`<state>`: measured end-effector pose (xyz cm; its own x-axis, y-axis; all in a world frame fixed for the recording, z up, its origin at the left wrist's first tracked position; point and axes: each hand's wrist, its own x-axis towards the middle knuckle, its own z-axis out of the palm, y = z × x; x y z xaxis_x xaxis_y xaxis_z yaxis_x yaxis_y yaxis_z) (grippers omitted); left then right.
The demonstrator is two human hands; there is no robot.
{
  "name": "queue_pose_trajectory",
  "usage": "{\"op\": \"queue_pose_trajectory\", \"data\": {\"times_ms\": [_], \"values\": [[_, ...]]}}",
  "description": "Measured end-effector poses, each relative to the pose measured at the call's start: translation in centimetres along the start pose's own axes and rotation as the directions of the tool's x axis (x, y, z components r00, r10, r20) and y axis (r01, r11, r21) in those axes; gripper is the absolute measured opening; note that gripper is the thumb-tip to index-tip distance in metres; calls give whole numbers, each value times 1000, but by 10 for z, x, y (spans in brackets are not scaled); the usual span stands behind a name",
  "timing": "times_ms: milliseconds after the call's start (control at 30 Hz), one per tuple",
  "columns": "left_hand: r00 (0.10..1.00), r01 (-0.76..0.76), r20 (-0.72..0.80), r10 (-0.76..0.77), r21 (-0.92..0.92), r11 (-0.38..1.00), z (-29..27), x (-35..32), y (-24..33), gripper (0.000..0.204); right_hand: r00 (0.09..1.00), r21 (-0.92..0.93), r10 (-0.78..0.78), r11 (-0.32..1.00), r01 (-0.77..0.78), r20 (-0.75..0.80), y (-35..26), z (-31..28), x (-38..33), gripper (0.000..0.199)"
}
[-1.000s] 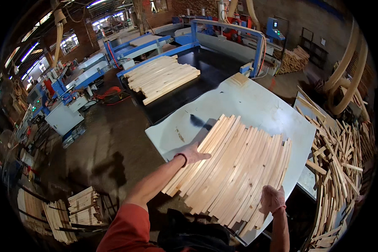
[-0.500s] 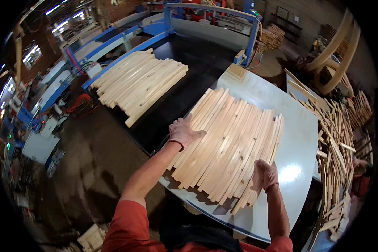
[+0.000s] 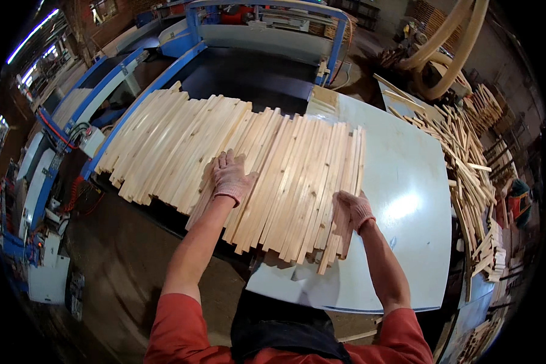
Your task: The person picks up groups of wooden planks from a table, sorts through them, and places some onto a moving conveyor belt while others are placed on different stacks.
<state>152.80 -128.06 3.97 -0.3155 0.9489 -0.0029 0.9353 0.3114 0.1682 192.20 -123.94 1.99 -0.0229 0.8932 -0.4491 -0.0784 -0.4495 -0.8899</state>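
Note:
A batch of pale wooden strips (image 3: 297, 182) lies side by side, partly on the light grey tabletop and partly over the dark conveyor belt (image 3: 242, 73). Its left side meets another row of wooden strips (image 3: 164, 139) on the belt; their ends are uneven. My left hand (image 3: 232, 178), in a pinkish work glove, rests flat near where the two groups meet, fingers spread. At the batch's right edge, my gloved right hand (image 3: 355, 209) is closed around the outermost strips, its fingertips partly hidden.
The grey tabletop (image 3: 406, 158) extends to the right. A blue machine frame (image 3: 194, 27) spans the belt's far end. Loose wooden sticks (image 3: 461, 164) are heaped at the right, below thick beige hoses (image 3: 449, 67). Blue-and-white machinery (image 3: 48, 212) stands at the left.
Both hands have moved left with the batch, sliding it from the tabletop partly onto the belt. The gap between it and the other row has closed. The view has shifted too.

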Motion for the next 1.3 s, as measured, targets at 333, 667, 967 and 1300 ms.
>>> {"op": "queue_pose_trajectory", "data": {"times_ms": [333, 667, 967, 1300], "values": [[976, -157, 147, 160, -31, 987, -5, -25, 86, 60, 995, -917, -85, 388, 89, 60, -21, -32, 7, 92], [949, -68, 303, 85, -68, 995, -13, -30, 134, 73, 992, -861, -121, 508, 43, -22, -25, -27, -38, 85], [934, -104, 280, 224, -385, 917, 27, -102, 162, 76, 979, -818, -186, 574, 44, -78, 6, -113, -69, 64], [673, -321, 47, 738, -880, 349, 8, -160, 35, 47, 936, -429, -352, 841, 330, 32, -3, 8, -135, 85]]}}
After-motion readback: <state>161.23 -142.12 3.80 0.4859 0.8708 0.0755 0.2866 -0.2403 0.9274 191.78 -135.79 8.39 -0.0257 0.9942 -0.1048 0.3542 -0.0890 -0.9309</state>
